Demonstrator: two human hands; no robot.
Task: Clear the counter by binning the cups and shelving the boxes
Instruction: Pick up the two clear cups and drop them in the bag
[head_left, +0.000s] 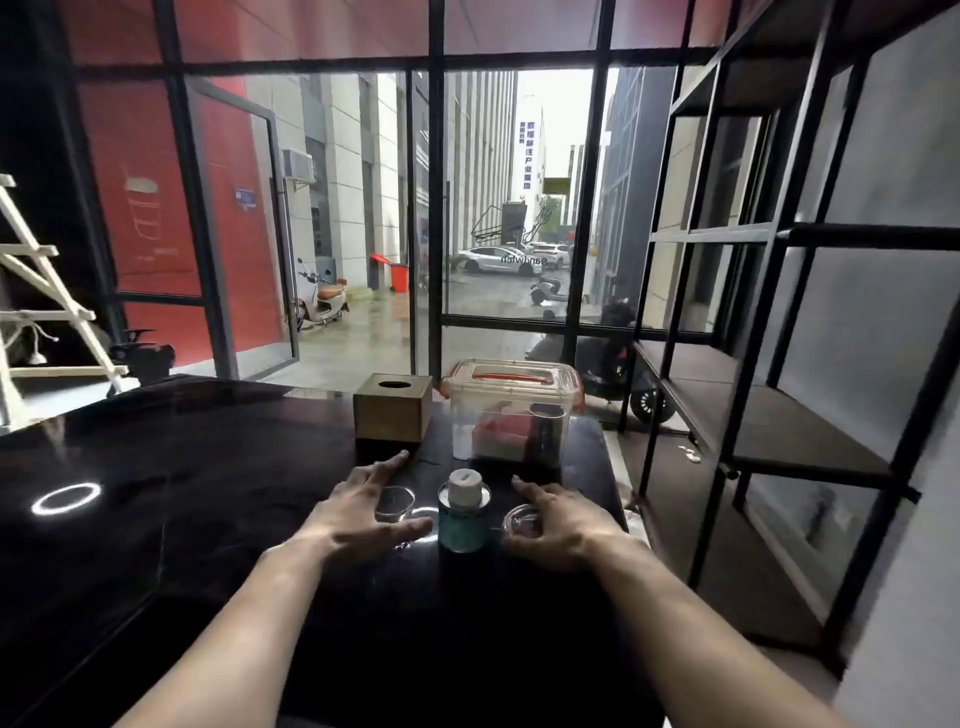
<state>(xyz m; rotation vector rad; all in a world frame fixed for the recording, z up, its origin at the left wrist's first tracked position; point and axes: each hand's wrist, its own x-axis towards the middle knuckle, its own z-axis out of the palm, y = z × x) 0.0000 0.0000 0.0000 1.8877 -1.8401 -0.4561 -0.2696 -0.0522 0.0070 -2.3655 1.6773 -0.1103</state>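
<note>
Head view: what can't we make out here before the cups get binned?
- Left cup: near wall hidden by the left hand; contact unclear.
- Right cup: right side hidden by the right hand; grip unclear.
- Clear storage box: contents blurred, just red and dark shapes.
- Bottle: label unreadable.
- Bin: none visible indoors.
- Shelf unit: cut off by the right edge.

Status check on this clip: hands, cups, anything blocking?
Left hand open at left cup. Right hand open around right cup. No grip yet. Bottle stands between the cups; boxes not yet shelved.
</note>
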